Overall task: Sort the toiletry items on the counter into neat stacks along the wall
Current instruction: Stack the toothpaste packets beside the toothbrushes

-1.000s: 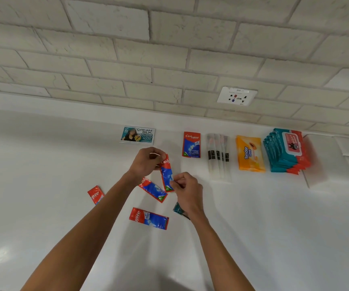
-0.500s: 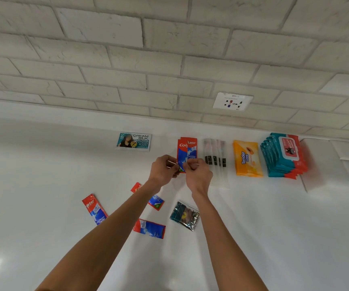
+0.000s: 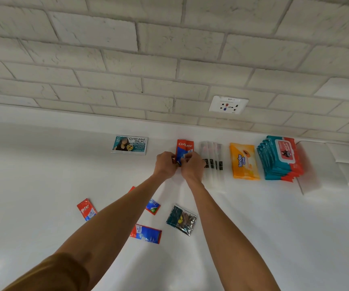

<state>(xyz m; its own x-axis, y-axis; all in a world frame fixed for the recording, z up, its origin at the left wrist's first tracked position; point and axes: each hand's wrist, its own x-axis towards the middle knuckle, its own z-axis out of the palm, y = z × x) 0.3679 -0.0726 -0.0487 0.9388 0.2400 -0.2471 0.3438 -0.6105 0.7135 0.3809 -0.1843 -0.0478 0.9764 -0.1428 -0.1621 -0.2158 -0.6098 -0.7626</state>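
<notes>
Fingers [image 3: 187, 158] of both hands pinch the near, blue end of the toothpaste sachet [image 3: 185, 146]: left hand [image 3: 166, 164] on its left edge, right hand [image 3: 192, 168] on its right edge, fingertips curled in and nearly touching each other. Sachet lies flat on the counter [image 3: 274, 227] close to the wall [image 3: 148, 59], long axis running straight toward the wall, red logo end pointing at it. Seems to sit on another one like it, can't tell how many. Same row along the wall: conditioner sachet [image 3: 129, 145] to the left and well apart, clear-wrapped sticks [image 3: 211, 152] just to the right, then orange wipes pack [image 3: 244, 161], then a leaning stack of teal wipes packs [image 3: 279, 158]. Loose nearer the person: three more toothpaste sachets, all skewed, one far left [image 3: 86, 209], one partly under the left forearm [image 3: 153, 207], one lying crosswise [image 3: 146, 233], plus a dark foil packet [image 3: 181, 219] between the forearms. Socket [image 3: 228, 105] on the wall above the row.
</notes>
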